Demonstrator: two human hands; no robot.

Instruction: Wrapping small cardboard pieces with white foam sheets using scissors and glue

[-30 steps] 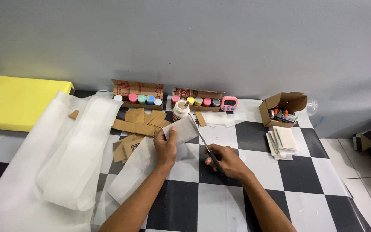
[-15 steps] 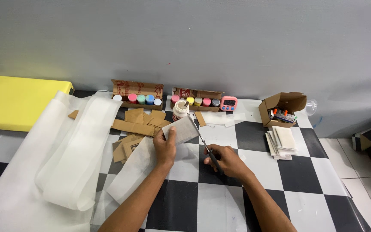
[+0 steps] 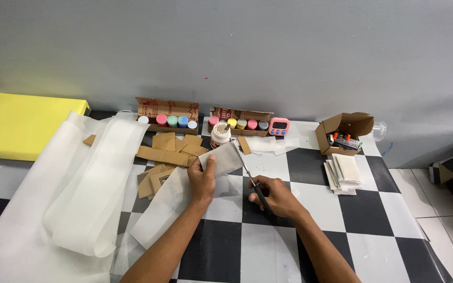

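My left hand (image 3: 203, 181) pinches the far end of a long white fabric strip (image 3: 171, 202) and lifts it off the checkered floor. My right hand (image 3: 274, 196) grips a pair of scissors (image 3: 248, 175), whose blades point up and left along the strip's raised edge. The strip trails back toward me beside my left forearm. A wide sheet of the same translucent white fabric (image 3: 74, 194) lies bunched on the left.
Cardboard pieces (image 3: 166, 152) lie beyond my left hand. Two open boxes of paint pots (image 3: 168, 119), a white jar (image 3: 220, 135), a pink timer (image 3: 279, 126) and a small open carton (image 3: 344, 133) line the wall. Folded white pieces (image 3: 344, 173) sit right; a yellow block (image 3: 19, 123) far left.
My right hand with the scissors has edged slightly along the strip. The left hand keeps its hold in about the same place.
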